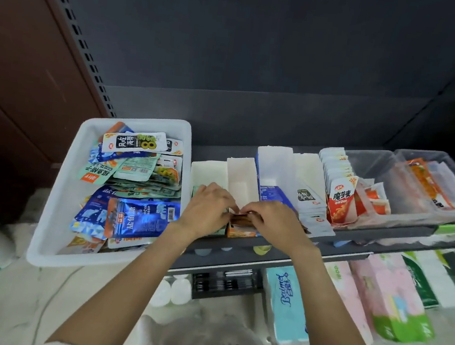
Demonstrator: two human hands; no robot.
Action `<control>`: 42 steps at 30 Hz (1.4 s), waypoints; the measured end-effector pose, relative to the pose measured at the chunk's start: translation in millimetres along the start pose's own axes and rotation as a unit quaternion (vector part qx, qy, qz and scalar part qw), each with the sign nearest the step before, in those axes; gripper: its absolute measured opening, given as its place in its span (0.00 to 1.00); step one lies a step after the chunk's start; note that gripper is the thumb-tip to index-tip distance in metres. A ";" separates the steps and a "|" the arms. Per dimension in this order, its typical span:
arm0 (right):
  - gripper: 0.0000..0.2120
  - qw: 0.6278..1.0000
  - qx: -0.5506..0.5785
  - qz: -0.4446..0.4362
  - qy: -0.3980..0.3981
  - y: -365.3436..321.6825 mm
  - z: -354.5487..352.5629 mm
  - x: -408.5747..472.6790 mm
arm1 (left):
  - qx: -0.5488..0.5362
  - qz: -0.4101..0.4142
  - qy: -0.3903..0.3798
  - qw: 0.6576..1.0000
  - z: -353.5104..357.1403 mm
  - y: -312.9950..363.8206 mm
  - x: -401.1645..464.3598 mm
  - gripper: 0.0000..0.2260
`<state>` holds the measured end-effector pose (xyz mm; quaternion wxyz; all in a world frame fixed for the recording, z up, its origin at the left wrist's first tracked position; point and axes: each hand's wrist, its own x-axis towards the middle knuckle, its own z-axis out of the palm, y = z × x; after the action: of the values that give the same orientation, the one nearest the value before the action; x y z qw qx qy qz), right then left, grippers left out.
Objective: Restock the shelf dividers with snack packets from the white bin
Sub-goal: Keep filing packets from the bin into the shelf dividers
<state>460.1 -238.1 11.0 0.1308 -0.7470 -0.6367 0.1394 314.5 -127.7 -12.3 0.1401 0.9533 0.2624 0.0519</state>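
Both hands, left hand (208, 208) and right hand (271, 218), pinch a small brown foil snack packet (242, 218) at the dark shelf's (381, 237) front edge, above the white cardboard divider (241, 180) (long axis running front-to-back), white plastic bin (59, 200) leftward.

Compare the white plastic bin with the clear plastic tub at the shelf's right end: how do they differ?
The white plastic bin is opaque; the clear plastic tub is see-through. The bin holds a jumbled, mixed pile of packets lying flat; the tub holds only a few orange-red packets. The bin sits left of the dividers, the tub right. Both are open-topped and rectangular.
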 end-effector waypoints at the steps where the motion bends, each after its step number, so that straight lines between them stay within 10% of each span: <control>1: 0.14 0.999 0.015 0.002 -0.030 1.2 0.3 0.0 | -0.008 0.003 -0.002 1.000 -1.2 -1.0 -3.7 0.12; 5: 0.15 0.992 0.075 0.000 -0.101 -6.2 -11.5 -0.1 | -0.074 -0.004 0.082 0.994 -9.5 -10.8 -29.0 0.11; 11: 0.13 0.981 0.167 -0.100 0.011 -84.1 -26.9 34.0 | -0.079 -0.184 0.261 0.944 -24.7 -69.6 -94.6 0.11; 16: 0.14 0.982 0.036 -0.155 -0.101 -156.0 50.4 75.6 | -0.065 -0.423 0.156 0.890 -13.7 -131.8 -121.1 0.17; 20: 0.24 0.963 -0.110 -0.144 -0.200 -173.0 98.0 94.0 | -0.045 -0.444 0.072 0.892 -19.4 -137.0 -113.4 0.15; 26: 0.34 0.979 -0.101 -0.156 -0.079 -174.2 101.6 82.4 | -0.301 -0.461 0.114 0.827 -47.8 -137.0 -107.4 0.12; 30: 0.12 0.982 0.071 -0.129 0.119 -169.1 57.2 71.5 | -0.475 -0.378 0.179 0.774 -88.5 -106.5 -106.6 0.07; 36: 0.12 0.838 0.540 0.031 0.064 -124.2 -27.0 59.4 | -0.476 -0.174 0.082 0.858 -121.5 -67.0 -83.3 0.16; 42: 0.11 0.893 0.354 0.034 0.275 -43.9 -84.7 15.8 | -0.396 0.006 0.099 0.913 -113.8 -14.3 4.2 0.05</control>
<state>454.1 -217.2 105.3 0.5518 -0.6812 -0.4576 0.1488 291.5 -86.5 92.3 0.4788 0.8114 0.2271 0.2466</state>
